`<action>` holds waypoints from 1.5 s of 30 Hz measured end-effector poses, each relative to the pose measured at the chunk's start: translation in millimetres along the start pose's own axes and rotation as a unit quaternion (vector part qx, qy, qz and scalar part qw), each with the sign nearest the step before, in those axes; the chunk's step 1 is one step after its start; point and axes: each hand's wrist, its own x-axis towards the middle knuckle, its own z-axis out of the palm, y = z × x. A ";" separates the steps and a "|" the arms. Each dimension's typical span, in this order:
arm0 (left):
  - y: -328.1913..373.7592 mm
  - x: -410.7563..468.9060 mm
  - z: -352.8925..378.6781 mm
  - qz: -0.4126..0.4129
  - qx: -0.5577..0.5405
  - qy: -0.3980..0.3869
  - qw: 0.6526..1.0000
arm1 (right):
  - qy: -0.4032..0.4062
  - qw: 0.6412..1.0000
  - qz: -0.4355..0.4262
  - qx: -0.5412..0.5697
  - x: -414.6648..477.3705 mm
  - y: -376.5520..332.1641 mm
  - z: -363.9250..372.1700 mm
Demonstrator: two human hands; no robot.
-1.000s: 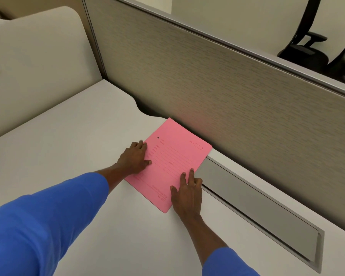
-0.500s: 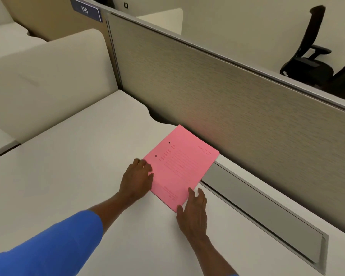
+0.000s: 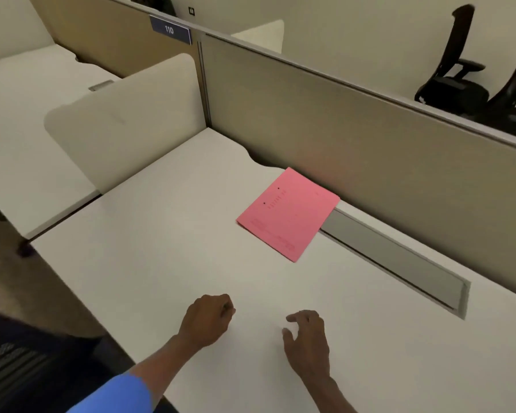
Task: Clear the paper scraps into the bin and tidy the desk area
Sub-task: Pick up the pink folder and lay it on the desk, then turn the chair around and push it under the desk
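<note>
Pink folder (image 3: 288, 214) lies flat at the counter's (image 3: 161, 234) far edge.
Near side, left hand's (image 3: 206, 320) fingers curl under, contents unclear; right hand's (image 3: 307, 344) fingers hang loosely spread, empty. No scraps or bin visible: tidying looks nearly done.

A single head-worn view looks forward and down from above and behind the fingers (image 3: 303, 316), close over the near edge of the desk (image 3: 161, 263). Beyond the fingers it faces the partition (image 3: 370, 138), with black office chairs (image 3: 450, 84) far past it, off to the fingers' right.
</note>
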 end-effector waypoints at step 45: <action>-190.1 -576.0 91.5 -0.157 -0.041 -0.068 0.984 | -0.278 0.948 -0.136 -0.070 -490.9 -11.1 147.1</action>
